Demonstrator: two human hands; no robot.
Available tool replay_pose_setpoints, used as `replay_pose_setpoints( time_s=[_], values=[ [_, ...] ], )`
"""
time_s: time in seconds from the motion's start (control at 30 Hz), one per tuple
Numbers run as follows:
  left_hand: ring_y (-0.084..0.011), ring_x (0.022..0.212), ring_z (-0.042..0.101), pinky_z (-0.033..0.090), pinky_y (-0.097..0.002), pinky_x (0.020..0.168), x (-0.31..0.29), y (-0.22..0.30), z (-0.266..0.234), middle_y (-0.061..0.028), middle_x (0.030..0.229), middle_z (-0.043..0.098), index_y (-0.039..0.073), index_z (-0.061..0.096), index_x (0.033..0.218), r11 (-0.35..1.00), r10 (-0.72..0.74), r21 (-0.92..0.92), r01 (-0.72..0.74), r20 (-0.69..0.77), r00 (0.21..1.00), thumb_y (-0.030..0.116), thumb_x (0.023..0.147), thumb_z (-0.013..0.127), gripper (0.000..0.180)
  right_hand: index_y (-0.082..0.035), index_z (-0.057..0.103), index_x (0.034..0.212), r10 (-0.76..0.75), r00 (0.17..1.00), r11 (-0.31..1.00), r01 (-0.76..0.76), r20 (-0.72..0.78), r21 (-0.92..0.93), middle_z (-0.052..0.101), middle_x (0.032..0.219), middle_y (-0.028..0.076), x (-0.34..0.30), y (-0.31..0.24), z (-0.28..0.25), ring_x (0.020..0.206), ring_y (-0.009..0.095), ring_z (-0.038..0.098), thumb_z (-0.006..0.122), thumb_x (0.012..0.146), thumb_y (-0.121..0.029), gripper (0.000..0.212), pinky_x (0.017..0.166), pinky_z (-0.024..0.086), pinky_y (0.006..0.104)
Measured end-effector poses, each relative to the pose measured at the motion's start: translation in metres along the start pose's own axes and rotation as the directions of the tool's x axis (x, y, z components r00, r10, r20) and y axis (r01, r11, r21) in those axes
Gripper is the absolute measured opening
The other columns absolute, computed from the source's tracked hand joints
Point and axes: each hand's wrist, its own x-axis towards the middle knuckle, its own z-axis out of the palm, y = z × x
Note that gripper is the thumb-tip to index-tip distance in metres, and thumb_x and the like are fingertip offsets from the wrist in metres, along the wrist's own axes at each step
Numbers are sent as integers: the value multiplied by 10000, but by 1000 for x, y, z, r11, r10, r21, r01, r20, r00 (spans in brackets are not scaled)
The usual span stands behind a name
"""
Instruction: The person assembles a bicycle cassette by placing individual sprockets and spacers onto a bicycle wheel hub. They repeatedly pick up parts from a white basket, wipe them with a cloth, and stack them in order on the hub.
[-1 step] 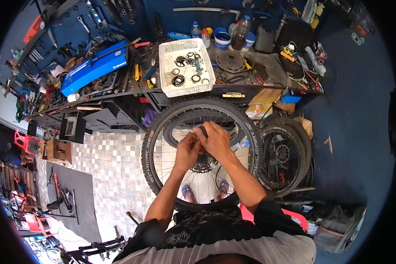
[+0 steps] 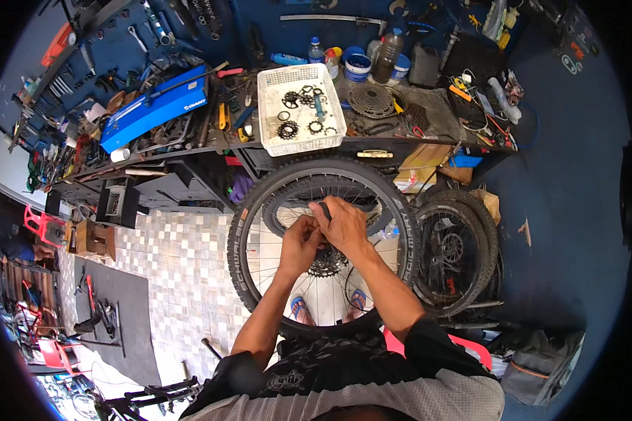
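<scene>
A bicycle wheel with a black knobby tyre is in front of me, its rear sprocket cluster partly hidden below my hands. My right hand is closed above the hub, gripping a small dark piece whose kind I cannot make out. Close against it, the fingers of my left hand are pinched together; what they hold is hidden. Beyond the wheel, a white plastic basket on the workbench holds loose sprockets and a blue-handled tool.
The cluttered workbench carries a blue box panel, a large sprocket cassette, bottles and tubs. More wheels lean at the right. A dark mat with tools covers part of the tiled floor. Another person's arm shows far left.
</scene>
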Motion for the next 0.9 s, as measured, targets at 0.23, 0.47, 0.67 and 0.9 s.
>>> replay_pose_setpoints(
  time_s=[0.23,0.47,0.67,0.9],
  values=[
    [-145,756,705,563,-271,647,-13,18,-18,-65,853,679,0,571,1038,976,67,213,-53,-57,996,27,1016,613,55,22,685,941,677,736,471,-436,2,767,649,767,75,18,17,36,769,210,606,557,1023,-598,639,699,489,416],
    [-278,900,762,653,-389,788,-20,19,-21,-117,932,705,48,580,1033,877,-84,-481,-18,-190,978,23,1012,630,60,-13,612,1269,698,673,-187,-157,243,970,683,1189,134,4,27,-18,1011,254,687,518,1030,-618,656,873,574,413],
    [-167,884,715,603,-310,772,-12,-3,17,-52,950,705,58,636,1011,918,-84,-395,-33,-275,958,9,990,663,60,-18,636,1225,466,881,522,-201,-80,829,703,1158,111,-22,-33,9,985,253,694,611,1036,-470,491,884,528,348],
    [-94,802,659,546,-250,639,-25,47,-37,-6,922,695,34,681,1172,999,-35,-5,35,-101,994,172,994,712,227,66,660,1006,46,997,962,-29,-54,272,701,789,261,6,-17,-33,783,426,709,635,992,-512,579,683,540,469]
  ],
)
